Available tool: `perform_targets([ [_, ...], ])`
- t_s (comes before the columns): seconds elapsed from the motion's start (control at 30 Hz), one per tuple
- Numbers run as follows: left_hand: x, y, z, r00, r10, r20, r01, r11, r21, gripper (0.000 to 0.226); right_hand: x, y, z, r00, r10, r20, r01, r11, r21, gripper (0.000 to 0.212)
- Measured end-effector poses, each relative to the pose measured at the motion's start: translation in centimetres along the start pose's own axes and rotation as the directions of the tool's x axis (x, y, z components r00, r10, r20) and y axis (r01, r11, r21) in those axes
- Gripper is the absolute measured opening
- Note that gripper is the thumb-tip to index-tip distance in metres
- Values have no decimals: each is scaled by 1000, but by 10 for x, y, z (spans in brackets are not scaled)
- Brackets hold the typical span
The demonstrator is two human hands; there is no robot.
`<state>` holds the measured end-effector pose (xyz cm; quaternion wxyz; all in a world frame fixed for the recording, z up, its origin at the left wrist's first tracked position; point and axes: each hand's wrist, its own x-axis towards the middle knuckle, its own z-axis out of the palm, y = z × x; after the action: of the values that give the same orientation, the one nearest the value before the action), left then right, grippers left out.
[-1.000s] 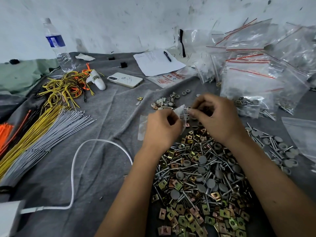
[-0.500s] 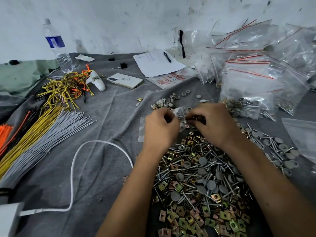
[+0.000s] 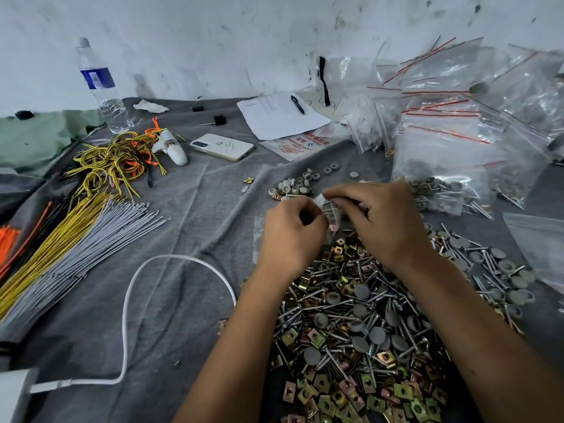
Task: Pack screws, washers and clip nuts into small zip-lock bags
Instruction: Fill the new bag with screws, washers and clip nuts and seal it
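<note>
Both hands meeting above the far edge of the hardware heap, over a bench draped in grey cloth. Left hand curled, thumb and fingertips pinching one side of a small clear zip-lock bag; right hand curled too, pinching the other side near the bag's top. Both grips pressed together on the plastic, none spread. Bag held just above the bench between the two hands, dark metal pieces dimly visible inside; exact contents hard to tell.

Directly below and toward the camera, a dense pile of silver screws with grey round caps, mixed with yellowish square clip nuts. More loose capped screws scattered to the right of the right wrist. Just beyond the hands, a small cluster of pale grey ring washers.

At far right, a heap of clear zip-lock bags with red seal lines, some with hardware at the bottom. Behind, a white paper sheet with a black pen lying on it. Left of that, a white smartphone face down, a small white plastic part, and a tangle of yellow and orange wires. Clear plastic water bottle with blue label upright near the wall. Bundles of grey and yellow cable ties along the left, and a white cable looping across the cloth.
</note>
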<state>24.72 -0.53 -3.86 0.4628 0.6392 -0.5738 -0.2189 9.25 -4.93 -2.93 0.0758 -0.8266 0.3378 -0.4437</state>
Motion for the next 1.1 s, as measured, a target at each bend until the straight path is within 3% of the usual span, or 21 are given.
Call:
perform_targets([
  [0.1,0,1,0,1000,-16,4,16,1000,-18,19,0,-1,0,1000,9,10,-9,1000,28,19],
  [0.33,0,1,0,999,-36,-23,36,999,-9,21,-4,3,-2,985,132,-112,-116,983,141,20],
  [0.53,1,-3,1,999,-34,-30,33,999,-38,21,-3,2,4,993,115,-11,-112,978,178,26],
  [0.6,3,-3,0,998,-55,-27,54,998,-45,22,-4,5,2,987,155,-38,-145,970,194,26],
  [0.73,2,-1,-2,989,-85,-124,78,995,-65,20,-3,15,-5,967,222,-127,-213,973,87,21],
  [0.8,4,0,-7,953,-111,-280,44,971,-235,21,-2,17,-6,967,254,-22,-255,967,-17,21],
  [0.9,6,2,-19,867,-218,-449,-112,792,-601,24,-1,16,-1,947,254,196,-218,958,-189,23],
  [1.0,8,1,-30,831,-182,-526,-241,734,-635,23,8,14,6,931,214,296,-114,941,-320,23],
  [1.1,10,0,-39,788,-103,-607,-316,779,-542,14,27,12,13,883,245,400,-78,917,-390,23],
])
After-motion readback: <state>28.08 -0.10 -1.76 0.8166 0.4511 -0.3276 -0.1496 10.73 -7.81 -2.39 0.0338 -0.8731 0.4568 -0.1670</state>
